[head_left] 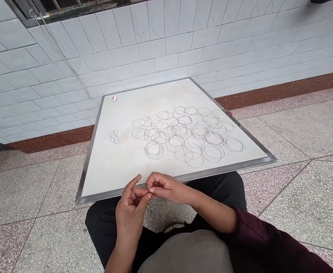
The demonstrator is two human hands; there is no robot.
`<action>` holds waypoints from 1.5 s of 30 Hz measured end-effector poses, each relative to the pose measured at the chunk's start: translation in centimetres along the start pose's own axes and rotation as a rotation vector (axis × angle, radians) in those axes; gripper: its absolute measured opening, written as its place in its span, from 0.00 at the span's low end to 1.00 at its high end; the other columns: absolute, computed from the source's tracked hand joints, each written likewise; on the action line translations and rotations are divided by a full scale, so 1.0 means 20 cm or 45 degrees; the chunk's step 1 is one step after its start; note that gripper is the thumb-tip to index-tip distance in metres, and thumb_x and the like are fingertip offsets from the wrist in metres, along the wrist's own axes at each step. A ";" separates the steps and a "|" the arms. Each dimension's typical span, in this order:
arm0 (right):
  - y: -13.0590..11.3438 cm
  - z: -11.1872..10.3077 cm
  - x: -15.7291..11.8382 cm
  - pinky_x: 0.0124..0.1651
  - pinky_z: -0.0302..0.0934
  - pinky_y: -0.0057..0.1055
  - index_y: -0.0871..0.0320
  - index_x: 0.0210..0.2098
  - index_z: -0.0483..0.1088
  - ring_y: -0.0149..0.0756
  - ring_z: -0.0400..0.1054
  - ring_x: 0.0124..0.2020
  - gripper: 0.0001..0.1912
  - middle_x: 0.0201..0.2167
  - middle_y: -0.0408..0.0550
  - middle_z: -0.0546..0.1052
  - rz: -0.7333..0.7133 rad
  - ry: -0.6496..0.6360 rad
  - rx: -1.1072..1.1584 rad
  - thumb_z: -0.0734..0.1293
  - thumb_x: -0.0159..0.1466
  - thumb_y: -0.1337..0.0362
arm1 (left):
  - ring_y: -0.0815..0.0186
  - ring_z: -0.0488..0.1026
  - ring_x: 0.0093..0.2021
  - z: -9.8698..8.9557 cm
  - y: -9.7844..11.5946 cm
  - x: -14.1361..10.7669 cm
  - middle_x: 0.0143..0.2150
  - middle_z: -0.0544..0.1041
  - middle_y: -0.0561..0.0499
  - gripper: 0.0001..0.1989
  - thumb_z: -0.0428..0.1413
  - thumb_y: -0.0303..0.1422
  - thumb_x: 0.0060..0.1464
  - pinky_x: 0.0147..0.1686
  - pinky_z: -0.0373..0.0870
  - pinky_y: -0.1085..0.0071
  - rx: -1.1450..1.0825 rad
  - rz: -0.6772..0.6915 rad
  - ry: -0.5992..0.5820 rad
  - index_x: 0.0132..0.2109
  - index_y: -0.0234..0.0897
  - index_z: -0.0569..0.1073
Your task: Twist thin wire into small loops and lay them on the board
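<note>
Just past the table's near edge, over my lap, my left hand [134, 201] and my right hand [163, 186] meet at the fingertips. Both pinch one thin wire loop [151, 206], part of which hangs below the fingers and part stands up between them. My left index finger points upward, away from the pinch. Many thin dark wire rings [213, 151] lie overlapping on the white tabletop [121, 167], mostly at the middle and right. A small twisted wire piece [113, 137] made of several little loops lies alone at the left.
A small white and red object [114, 99] sits at the table's far left corner. The table's metal-edged rim [226, 171] runs close in front of my knees. Behind the table stands a white tiled wall [152, 49]; speckled stone floor [305, 189] surrounds it.
</note>
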State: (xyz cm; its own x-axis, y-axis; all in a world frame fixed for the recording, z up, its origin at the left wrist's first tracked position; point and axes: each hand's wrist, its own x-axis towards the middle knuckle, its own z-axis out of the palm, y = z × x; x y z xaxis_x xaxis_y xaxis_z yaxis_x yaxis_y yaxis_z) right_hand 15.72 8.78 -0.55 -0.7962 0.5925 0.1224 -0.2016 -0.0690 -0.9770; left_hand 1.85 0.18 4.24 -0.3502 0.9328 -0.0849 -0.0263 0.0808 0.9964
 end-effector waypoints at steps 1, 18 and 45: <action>0.00 0.00 0.00 0.34 0.62 0.29 0.57 0.40 0.64 0.30 0.64 0.30 0.14 0.29 0.41 0.68 -0.001 0.010 -0.003 0.63 0.68 0.52 | 0.65 0.75 0.31 0.00 0.00 0.00 0.29 0.76 0.55 0.28 0.66 0.35 0.47 0.39 0.72 0.66 -0.019 -0.025 -0.015 0.56 0.43 0.73; 0.00 0.03 0.00 0.31 0.58 0.28 0.57 0.39 0.62 0.27 0.61 0.26 0.16 0.33 0.43 0.70 0.034 0.161 0.071 0.62 0.68 0.50 | 0.70 0.72 0.37 0.01 -0.13 -0.01 0.35 0.73 0.54 0.29 0.67 0.26 0.45 0.43 0.69 0.72 -0.743 -0.406 -0.108 0.56 0.42 0.74; -0.05 -0.04 -0.02 0.37 0.61 0.29 0.57 0.42 0.61 0.29 0.65 0.33 0.11 0.34 0.44 0.69 0.058 -0.249 -0.065 0.59 0.72 0.55 | 0.70 0.74 0.27 -0.07 -0.09 0.05 0.28 0.72 0.56 0.23 0.69 0.32 0.45 0.32 0.75 0.71 -0.541 -0.454 -0.160 0.50 0.37 0.77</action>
State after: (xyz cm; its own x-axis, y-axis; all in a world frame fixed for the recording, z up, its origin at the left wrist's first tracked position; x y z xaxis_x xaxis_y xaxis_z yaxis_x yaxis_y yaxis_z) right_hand 16.60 9.30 0.17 -0.9003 0.4223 0.1049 -0.1379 -0.0482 -0.9893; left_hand 0.28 0.39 2.38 -0.1372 0.9104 -0.3903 -0.5057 0.2744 0.8179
